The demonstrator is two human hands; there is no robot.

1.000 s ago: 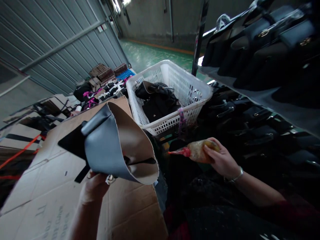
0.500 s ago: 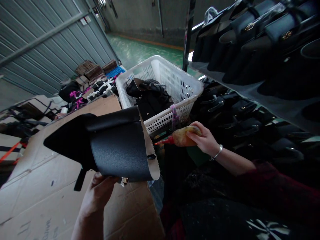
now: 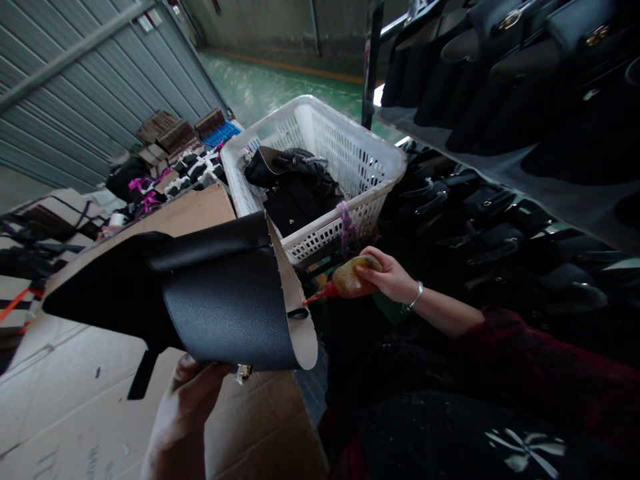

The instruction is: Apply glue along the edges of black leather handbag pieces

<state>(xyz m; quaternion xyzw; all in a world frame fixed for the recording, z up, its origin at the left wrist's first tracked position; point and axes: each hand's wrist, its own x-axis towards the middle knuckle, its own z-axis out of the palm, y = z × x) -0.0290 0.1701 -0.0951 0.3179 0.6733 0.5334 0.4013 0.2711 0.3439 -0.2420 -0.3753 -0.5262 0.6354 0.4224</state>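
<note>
My left hand (image 3: 195,387) grips the lower edge of a black leather bag piece (image 3: 225,300), holding it up over cardboard. The piece is curved round, its pale inner side and a small black loop (image 3: 299,313) showing at the right end. A gold-coloured metal clasp (image 3: 243,373) hangs at its lower edge, and a black flap (image 3: 105,287) spreads left. In my right hand (image 3: 390,273) is a squeeze bottle (image 3: 355,277) of yellowish-brown contents. Its red nozzle points left, the tip at or very close to the piece's pale edge near the loop; contact is unclear.
A white plastic basket (image 3: 365,157) with black bag parts stands just beyond. Cardboard (image 3: 65,400) covers the surface at left. Stacked pieces with pink ties (image 3: 150,190) lie behind it. A rack (image 3: 450,147) of black bags rises at right.
The bottle in my right hand has moved left, bringing its nozzle to the edge of the bag piece. The piece has shifted slightly left and nearer, and the view has turned a little.
</note>
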